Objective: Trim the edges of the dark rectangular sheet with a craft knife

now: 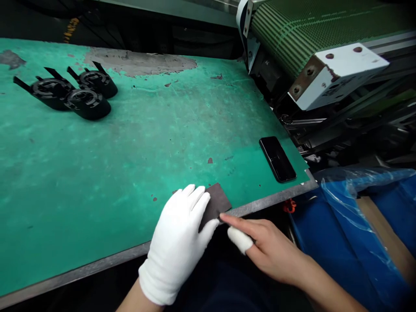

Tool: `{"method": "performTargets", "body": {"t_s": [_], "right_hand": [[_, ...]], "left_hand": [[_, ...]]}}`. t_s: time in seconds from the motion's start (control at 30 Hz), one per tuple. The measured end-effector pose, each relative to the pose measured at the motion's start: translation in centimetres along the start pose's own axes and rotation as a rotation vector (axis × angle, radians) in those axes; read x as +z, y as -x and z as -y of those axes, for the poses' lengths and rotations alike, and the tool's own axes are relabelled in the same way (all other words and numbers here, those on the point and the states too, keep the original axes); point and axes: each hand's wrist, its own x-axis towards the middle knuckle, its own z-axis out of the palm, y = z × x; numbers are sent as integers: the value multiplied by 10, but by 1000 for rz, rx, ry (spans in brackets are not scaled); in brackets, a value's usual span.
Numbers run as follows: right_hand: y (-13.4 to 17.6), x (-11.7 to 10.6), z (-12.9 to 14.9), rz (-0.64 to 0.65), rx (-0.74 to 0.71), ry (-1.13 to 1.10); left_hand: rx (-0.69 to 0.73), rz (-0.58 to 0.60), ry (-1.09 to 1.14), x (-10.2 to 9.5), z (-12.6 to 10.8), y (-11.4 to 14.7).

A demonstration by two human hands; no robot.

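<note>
A dark grey-brown flat rectangular piece (216, 201) lies at the front edge of the green table. My left hand (178, 238), in a white glove, rests over its left part, fingers stretched out flat and thumb near the front edge. From the right, my bare right hand (269, 247) points its index fingertip at the piece's front edge. A white cover wraps its thumb, and the other fingers are curled. Something dark shows between thumb and index finger, too hidden to name.
Three black round parts with upright prongs (87, 104) stand at the back left of the green table (130, 164). A black phone (277, 159) lies near the right corner. Beyond is a green conveyor belt (292, 26). A blue bin lined with clear plastic (338, 242) stands at right.
</note>
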Motion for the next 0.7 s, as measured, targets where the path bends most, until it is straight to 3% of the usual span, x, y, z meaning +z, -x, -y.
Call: {"method": "performTargets", "body": {"t_s": [0.17, 0.27, 0.4, 0.5, 0.63, 0.7], "right_hand": [[0, -2, 2, -73, 42, 61], [0, -2, 3, 43, -3, 11], [-1, -2, 4, -68, 22, 49], [-2, -5, 5, 43, -16, 43], [-5, -9, 6, -34, 23, 121], [-7, -10, 6, 22, -1, 116]], "left_hand": [[0, -8, 6, 1, 1, -1], [-3, 7, 5, 1, 1, 0], [-5, -10, 3, 0, 0, 2], [-1, 4, 3, 0, 0, 1], [-1, -16, 1, 1, 0, 0], [1, -10, 2, 2, 0, 0]]}}
